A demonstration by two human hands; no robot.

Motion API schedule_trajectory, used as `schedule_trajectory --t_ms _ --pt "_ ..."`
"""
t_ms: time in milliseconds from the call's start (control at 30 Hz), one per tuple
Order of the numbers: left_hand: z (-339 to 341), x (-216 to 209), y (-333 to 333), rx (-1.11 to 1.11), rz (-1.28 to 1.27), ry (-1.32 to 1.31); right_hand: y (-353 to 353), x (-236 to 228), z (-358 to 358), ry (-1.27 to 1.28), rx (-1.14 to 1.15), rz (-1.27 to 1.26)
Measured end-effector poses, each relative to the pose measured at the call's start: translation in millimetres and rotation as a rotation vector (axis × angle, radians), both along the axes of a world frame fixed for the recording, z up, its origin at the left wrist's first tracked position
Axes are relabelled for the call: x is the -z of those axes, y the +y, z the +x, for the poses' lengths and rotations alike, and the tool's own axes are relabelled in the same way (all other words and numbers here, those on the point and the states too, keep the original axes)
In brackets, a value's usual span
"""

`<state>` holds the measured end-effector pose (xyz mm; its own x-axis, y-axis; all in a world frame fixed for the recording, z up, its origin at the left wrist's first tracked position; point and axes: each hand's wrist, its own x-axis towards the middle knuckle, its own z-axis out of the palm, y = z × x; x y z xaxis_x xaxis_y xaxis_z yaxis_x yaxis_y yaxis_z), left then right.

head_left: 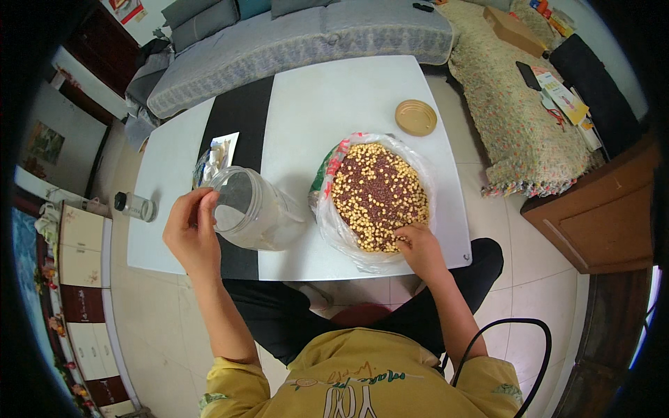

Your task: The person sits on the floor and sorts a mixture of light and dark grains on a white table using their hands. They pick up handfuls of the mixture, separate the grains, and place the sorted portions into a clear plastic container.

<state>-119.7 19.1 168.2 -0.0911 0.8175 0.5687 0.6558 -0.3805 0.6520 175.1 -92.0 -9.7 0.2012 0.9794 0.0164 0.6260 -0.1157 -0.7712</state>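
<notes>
My left hand [191, 233] grips the rim of a wide clear jar [272, 224]. The jar leans toward that hand, its mouth uncovered, and I see no contents in it. To its right sits an opened white plastic bag [336, 235] full of mixed beans [380, 191], yellow ones like soybeans among small dark red ones. At the near right edge of the beans, my right hand [420, 252] has its fingertips pressed together on the surface. What is between those fingertips, if anything, is too small to tell.
A round gold lid [416, 118] lies behind the bag on the white table [334, 90]. Left of the jar are a small transparent bag of items [212, 161] and a small dark-capped jar [136, 206]. A grey sofa [300, 52] stands beyond; a covered seat [502, 111] is at right.
</notes>
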Motion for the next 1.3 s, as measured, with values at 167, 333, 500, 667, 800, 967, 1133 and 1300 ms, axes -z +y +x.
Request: schedule_trajectory --t_ms 167,333,500,667,800,967,1133,1300 --pt "4.0 12.0 6.4 -0.055 0.144 0.038 -1.7 -0.1 1.5 0.026 0.007 -0.022" --pt "32.6 45.6 -34.8 0.265 0.23 0.121 2.4 -7.6 5.2 0.038 0.127 0.088" --pt "79.2 107.8 -34.1 0.662 -0.21 0.252 9.0 -21.0 14.4 0.009 0.102 0.011" --pt "106.9 142.4 -22.6 0.687 -0.504 0.207 1.9 -20.6 4.0 -0.044 0.036 -0.075" --pt "120.0 140.5 -25.6 0.677 -0.543 0.48 -3.4 -18.8 -4.7 -0.167 0.005 -0.036" --pt "121.5 160.7 -24.1 0.632 -0.55 0.546 2.0 -13.3 -15.6 -0.204 -0.007 -0.037" --pt "127.0 169.3 -15.1 0.747 -0.467 0.468 19.2 -3.0 -23.3 -0.148 -0.033 -0.04" --pt "124.0 156.5 -5.6 0.76 -0.395 0.276 29.0 -11.8 -16.1 -0.035 -0.02 0.089"
